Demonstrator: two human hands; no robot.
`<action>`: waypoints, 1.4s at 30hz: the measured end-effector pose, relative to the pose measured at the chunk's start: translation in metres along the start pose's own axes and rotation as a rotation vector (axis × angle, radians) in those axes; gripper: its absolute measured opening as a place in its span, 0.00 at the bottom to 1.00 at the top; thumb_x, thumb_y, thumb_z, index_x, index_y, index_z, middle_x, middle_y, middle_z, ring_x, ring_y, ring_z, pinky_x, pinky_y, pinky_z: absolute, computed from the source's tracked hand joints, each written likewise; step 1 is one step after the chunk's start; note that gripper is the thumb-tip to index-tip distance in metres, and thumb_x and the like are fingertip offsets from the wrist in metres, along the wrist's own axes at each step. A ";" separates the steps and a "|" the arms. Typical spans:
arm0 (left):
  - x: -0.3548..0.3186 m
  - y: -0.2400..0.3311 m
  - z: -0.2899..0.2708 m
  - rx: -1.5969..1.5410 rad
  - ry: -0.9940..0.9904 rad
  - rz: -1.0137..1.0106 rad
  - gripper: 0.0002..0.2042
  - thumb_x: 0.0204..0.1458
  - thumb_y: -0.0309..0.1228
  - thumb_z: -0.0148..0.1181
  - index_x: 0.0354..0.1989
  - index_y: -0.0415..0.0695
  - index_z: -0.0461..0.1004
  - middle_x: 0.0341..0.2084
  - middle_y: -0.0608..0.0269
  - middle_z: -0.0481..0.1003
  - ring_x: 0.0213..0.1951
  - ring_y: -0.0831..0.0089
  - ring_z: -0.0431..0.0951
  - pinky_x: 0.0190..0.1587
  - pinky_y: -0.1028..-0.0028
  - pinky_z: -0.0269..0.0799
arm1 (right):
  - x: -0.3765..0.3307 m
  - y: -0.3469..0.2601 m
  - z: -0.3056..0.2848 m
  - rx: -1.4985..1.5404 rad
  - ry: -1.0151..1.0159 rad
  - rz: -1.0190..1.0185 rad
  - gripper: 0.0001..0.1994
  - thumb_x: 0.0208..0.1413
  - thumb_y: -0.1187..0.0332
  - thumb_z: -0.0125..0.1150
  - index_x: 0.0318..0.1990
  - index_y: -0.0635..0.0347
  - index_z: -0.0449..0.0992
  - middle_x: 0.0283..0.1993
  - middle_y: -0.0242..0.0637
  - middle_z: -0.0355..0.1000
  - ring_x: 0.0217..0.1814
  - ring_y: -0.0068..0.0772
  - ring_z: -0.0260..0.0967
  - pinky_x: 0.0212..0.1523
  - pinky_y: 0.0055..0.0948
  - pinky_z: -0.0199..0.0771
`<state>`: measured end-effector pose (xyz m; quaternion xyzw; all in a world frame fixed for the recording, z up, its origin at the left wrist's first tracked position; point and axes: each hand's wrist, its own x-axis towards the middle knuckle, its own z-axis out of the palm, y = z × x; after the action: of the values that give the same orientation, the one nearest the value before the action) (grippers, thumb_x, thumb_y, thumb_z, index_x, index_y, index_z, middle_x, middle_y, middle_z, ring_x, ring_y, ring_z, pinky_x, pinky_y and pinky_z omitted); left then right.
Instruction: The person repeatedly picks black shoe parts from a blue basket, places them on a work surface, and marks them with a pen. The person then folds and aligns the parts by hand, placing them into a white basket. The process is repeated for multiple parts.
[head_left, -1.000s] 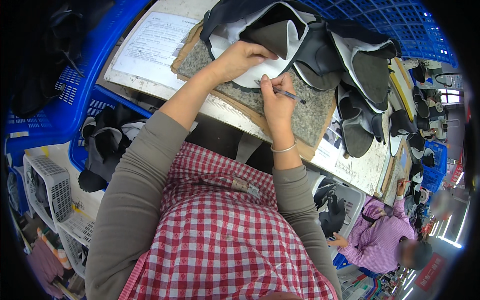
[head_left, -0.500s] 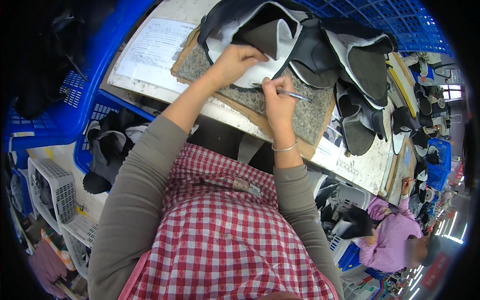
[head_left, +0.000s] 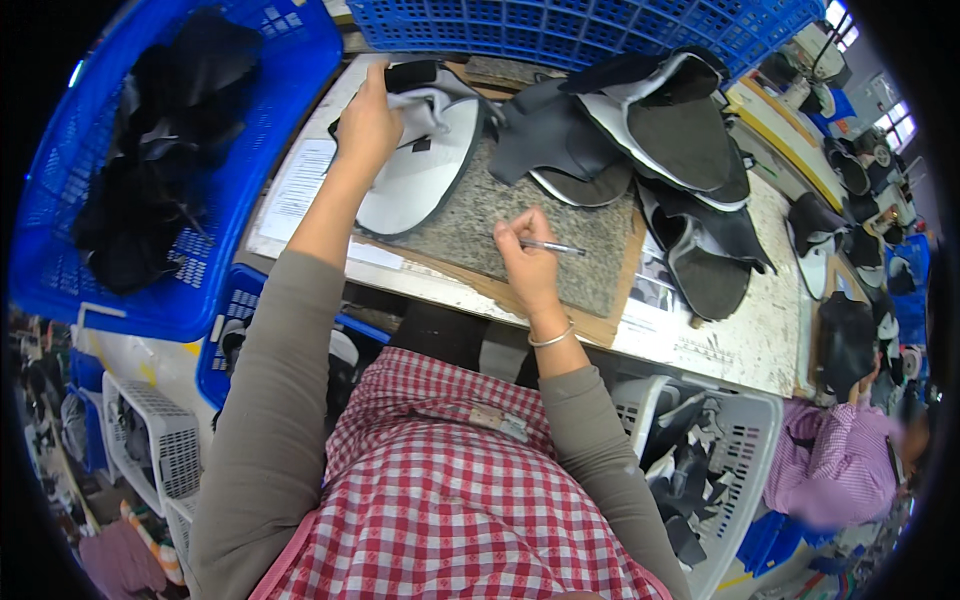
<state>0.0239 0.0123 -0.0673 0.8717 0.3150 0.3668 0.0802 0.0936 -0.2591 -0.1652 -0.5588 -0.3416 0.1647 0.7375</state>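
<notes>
My left hand (head_left: 370,130) is closed on the edge of a shoe upper (head_left: 425,175), black outside with a white lining and a rounded white base. This upper lies over the left part of a speckled grey slab (head_left: 470,210). My right hand (head_left: 530,255) hovers over the slab's front part, apart from the upper, with a pen (head_left: 552,246) pinched between thumb and fingers. To the right of the held piece, more black uppers (head_left: 670,130) with white linings and dark grey bases lie heaped together, partly overlapping.
A blue crate (head_left: 590,40) stands behind the worktable (head_left: 740,340). Another blue crate (head_left: 60,240) of dark pieces is at the left. A white basket (head_left: 765,420) of scraps sits below the table's right side. Printed sheets (head_left: 290,200) lie by the slab. A person in pink (head_left: 840,460) works at right.
My left hand has carried the upper leftward, away from the pen, and it now shows its white base. The right hand has drawn back from the upper, still holding the pen. The view has shifted.
</notes>
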 end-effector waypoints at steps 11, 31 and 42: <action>0.061 0.071 -0.011 -0.430 -0.392 0.201 0.40 0.50 0.24 0.71 0.72 0.45 0.60 0.58 0.50 0.76 0.53 0.56 0.81 0.57 0.62 0.76 | -0.001 -0.006 -0.002 -0.035 -0.090 0.032 0.13 0.68 0.71 0.61 0.33 0.56 0.62 0.24 0.23 0.61 0.26 0.12 0.53 0.26 0.20 0.54; -0.028 -0.304 -0.257 0.954 -0.198 0.516 0.21 0.44 0.28 0.73 0.50 0.54 0.79 0.61 0.65 0.72 0.69 0.64 0.65 0.72 0.57 0.57 | 0.001 -0.009 0.007 -0.292 -0.053 0.074 0.13 0.67 0.67 0.62 0.32 0.57 0.65 0.25 0.22 0.61 0.26 0.12 0.53 0.28 0.20 0.55; 0.027 -0.093 -0.272 0.237 0.248 0.295 0.15 0.64 0.37 0.61 0.54 0.43 0.74 0.45 0.42 0.80 0.49 0.44 0.81 0.49 0.59 0.76 | -0.030 -0.021 -0.049 0.156 -0.112 0.225 0.09 0.69 0.68 0.59 0.37 0.55 0.66 0.25 0.23 0.61 0.26 0.14 0.54 0.27 0.19 0.53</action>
<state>-0.1953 0.0776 0.1096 0.8599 0.2325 0.4393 -0.1164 0.1029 -0.3192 -0.1625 -0.5245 -0.3034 0.3034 0.7354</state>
